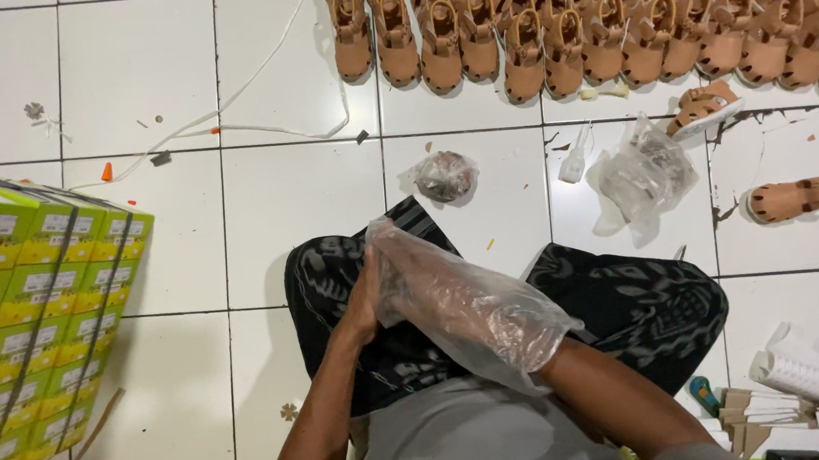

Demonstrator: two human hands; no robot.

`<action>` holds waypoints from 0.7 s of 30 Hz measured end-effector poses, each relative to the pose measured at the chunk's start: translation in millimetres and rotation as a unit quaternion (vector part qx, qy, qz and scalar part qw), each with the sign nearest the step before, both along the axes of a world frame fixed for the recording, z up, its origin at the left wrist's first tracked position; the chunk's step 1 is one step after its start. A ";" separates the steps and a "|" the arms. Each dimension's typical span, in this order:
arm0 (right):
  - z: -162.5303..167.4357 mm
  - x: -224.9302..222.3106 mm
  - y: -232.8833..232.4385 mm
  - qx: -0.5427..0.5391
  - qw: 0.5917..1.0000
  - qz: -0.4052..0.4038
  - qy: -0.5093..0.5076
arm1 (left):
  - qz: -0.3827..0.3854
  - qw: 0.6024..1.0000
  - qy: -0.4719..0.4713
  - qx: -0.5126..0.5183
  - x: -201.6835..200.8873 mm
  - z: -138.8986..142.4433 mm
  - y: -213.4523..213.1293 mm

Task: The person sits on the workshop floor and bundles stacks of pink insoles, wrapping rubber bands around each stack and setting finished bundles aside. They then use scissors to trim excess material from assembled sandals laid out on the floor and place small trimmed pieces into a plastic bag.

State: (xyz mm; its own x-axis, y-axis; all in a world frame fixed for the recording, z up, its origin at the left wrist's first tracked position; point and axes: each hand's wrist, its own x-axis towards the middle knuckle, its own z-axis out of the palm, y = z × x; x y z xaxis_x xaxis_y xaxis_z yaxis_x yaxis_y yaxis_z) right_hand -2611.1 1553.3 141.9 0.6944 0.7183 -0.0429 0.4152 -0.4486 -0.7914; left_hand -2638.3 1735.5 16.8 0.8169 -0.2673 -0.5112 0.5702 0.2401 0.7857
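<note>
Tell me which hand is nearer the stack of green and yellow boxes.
Left. The left hand grips the open end of the clear plastic bag over the lap, on the side toward the stack of boxes. The right hand sits inside the bag, farther away.

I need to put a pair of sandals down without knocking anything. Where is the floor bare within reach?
Bare tiles lie between the strapped green boxes and the person's left knee, and above them up to the white strap. Crowded: the tan sandal rows at top right, the plastic bags below them, and the white inserts at lower right.
</note>
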 end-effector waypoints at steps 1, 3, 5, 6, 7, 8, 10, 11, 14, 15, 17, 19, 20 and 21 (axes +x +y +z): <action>0.5 1.3 0.2 0.000 1.000 -0.001 -0.001 | 0.008 1.000 0.002 -0.013 0.8 4.5 3.4; 0.6 3.6 2.6 0.004 1.000 -0.001 -0.002 | 0.019 0.999 0.002 -0.039 5.3 12.9 7.9; 0.0 5.0 5.5 0.003 1.000 -0.003 -0.007 | 0.020 0.998 0.041 0.047 10.8 18.5 8.5; -0.7 6.4 7.0 0.002 1.000 -0.002 -0.011 | 0.024 0.994 0.062 0.091 13.5 20.5 9.0; -1.3 7.0 9.0 0.004 1.000 -0.002 -0.013 | 0.046 0.995 0.046 0.079 17.0 21.2 8.8; -2.1 9.3 10.5 0.002 1.000 -0.004 -0.016 | 0.071 0.995 0.030 0.067 21.2 20.8 7.7; -3.4 14.9 14.0 0.000 0.999 -0.006 -0.035 | 0.097 0.994 0.012 0.056 30.6 19.2 10.4; -4.0 19.9 16.1 -0.008 0.998 -0.004 -0.064 | 0.096 0.993 0.015 0.059 35.2 18.4 13.0; -3.6 30.0 22.1 -0.039 0.990 -0.011 -0.138 | 0.079 0.993 0.022 0.085 45.6 14.4 18.0; -3.3 33.8 25.9 -0.051 0.993 -0.030 -0.104 | 0.072 0.992 0.020 0.099 50.5 13.7 19.9; -4.6 38.7 38.8 -0.074 0.995 -0.065 -0.030 | 0.102 0.990 0.012 0.095 56.4 12.9 23.6; -8.9 46.1 53.7 -0.096 0.990 -0.097 0.043 | 0.129 0.989 0.010 0.076 64.4 13.1 29.0; -12.1 49.9 58.8 -0.107 0.985 -0.108 0.080 | 0.145 0.988 0.014 0.058 67.6 13.2 32.4; -16.1 55.5 61.7 -0.017 0.992 -0.106 0.066 | 0.163 0.986 0.019 0.041 70.3 12.8 36.0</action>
